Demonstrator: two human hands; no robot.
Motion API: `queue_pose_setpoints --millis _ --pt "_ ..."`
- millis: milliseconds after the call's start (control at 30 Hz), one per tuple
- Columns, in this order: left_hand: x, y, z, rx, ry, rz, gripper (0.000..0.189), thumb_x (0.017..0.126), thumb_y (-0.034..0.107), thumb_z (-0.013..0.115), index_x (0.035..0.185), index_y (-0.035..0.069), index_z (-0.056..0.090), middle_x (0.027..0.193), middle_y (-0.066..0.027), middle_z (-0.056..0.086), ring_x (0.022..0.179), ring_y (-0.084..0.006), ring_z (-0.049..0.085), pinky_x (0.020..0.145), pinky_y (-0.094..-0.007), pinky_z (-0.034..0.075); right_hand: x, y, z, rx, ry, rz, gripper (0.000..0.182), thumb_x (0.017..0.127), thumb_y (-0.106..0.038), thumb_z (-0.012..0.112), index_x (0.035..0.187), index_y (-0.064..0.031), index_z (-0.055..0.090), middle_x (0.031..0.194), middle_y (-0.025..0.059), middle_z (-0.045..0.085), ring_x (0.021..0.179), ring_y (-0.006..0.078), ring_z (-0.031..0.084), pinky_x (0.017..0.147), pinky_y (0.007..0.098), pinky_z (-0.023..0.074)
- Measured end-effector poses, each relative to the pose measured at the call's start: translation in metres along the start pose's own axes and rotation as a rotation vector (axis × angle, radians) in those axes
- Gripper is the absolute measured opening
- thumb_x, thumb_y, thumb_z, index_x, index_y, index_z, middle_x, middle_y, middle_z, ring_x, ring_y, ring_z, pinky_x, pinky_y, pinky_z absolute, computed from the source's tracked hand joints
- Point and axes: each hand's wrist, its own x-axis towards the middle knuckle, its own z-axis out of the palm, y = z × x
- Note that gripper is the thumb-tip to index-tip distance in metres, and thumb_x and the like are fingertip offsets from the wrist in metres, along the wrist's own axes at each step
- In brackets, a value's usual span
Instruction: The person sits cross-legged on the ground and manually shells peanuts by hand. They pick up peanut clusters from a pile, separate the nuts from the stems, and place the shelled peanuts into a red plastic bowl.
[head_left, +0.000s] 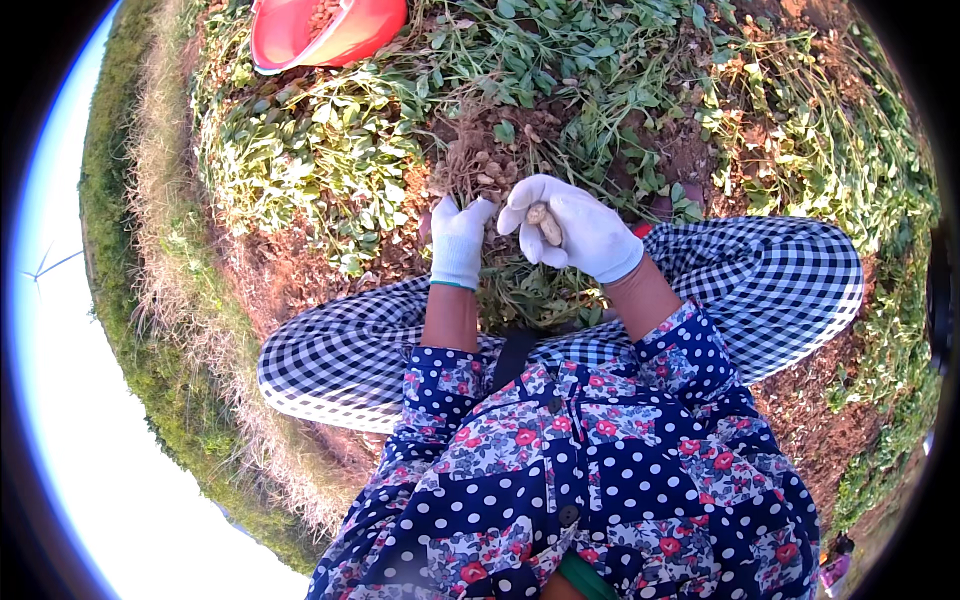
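Observation:
White knit gloves cover both hands. My left hand is closed on the base of an uprooted peanut plant, whose roots and attached pods spread out just beyond the fingers. Close by on the right, my right hand has its fingers curled around a few loose peanut pods, which show in the palm. Leafy green stems lie below the hands, between the knees.
A red plastic tub holding peanuts stands at the upper left. Pulled peanut plants cover much of the reddish soil. Dry grass and bushes border the field on the left. Another person is far off at the lower right.

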Motion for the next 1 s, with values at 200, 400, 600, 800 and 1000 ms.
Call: queue_pose_setpoints --millis 200,400,600,800,1000 --pt "-0.012 0.004 0.012 0.253 -0.115 0.002 0.027 0.077 0.002 0.061 0.104 -0.001 0.062 0.080 -0.0029 0.064 0.065 -0.0085 0.057 0.059 -0.0237 0.047 0.012 0.000 -0.018 -0.901 0.447 -0.176 0.032 0.083 -0.032 0.067 0.095 -0.0028 0.063 0.074 0.0035 0.062 0.063 0.0121 0.057 0.057 0.0263 0.0461" --pt "-0.013 -0.012 0.011 0.239 -0.268 0.174 0.037 0.079 -0.001 0.060 0.116 -0.002 0.058 0.102 -0.0052 0.065 0.085 -0.0097 0.060 0.074 -0.0249 0.050 0.013 0.003 -0.021 -1.066 0.388 -0.160 0.031 0.079 -0.031 0.070 0.088 -0.0021 0.063 0.071 0.0057 0.062 0.063 0.0119 0.058 0.060 0.0273 0.0479" --pt "0.014 -0.011 -0.014 0.102 0.018 -0.082 0.022 0.073 0.013 0.071 0.088 0.000 0.062 0.071 -0.0033 0.059 0.061 -0.0124 0.054 0.053 -0.0289 0.043 0.000 0.008 -0.001 -0.383 -0.039 0.269 0.019 0.084 -0.024 0.062 0.077 -0.0063 0.063 0.061 -0.0022 0.055 0.049 0.0036 0.044 0.045 0.0191 0.0332" --pt "0.011 0.000 -0.022 -0.132 -0.139 0.080 0.009 0.079 0.008 0.059 0.088 0.005 0.059 0.071 -0.0032 0.055 0.060 -0.0149 0.051 0.057 -0.0295 0.046 -0.003 0.021 -0.004 0.032 -0.072 0.076 0.029 0.093 -0.023 0.046 0.102 0.0012 0.057 0.099 0.0112 0.064 0.069 0.0104 0.061 0.051 0.0181 0.0488" --pt "0.012 0.005 -0.022 -0.452 -0.217 -0.088 0.027 0.083 0.009 0.058 0.108 0.000 0.057 0.089 -0.0100 0.064 0.087 -0.0267 0.065 0.081 -0.0413 0.055 0.012 0.040 -0.013 -0.854 0.260 0.090 0.034 0.083 -0.031 0.063 0.100 -0.0020 0.062 0.071 0.0019 0.060 0.064 0.0104 0.057 0.060 0.0253 0.0466"
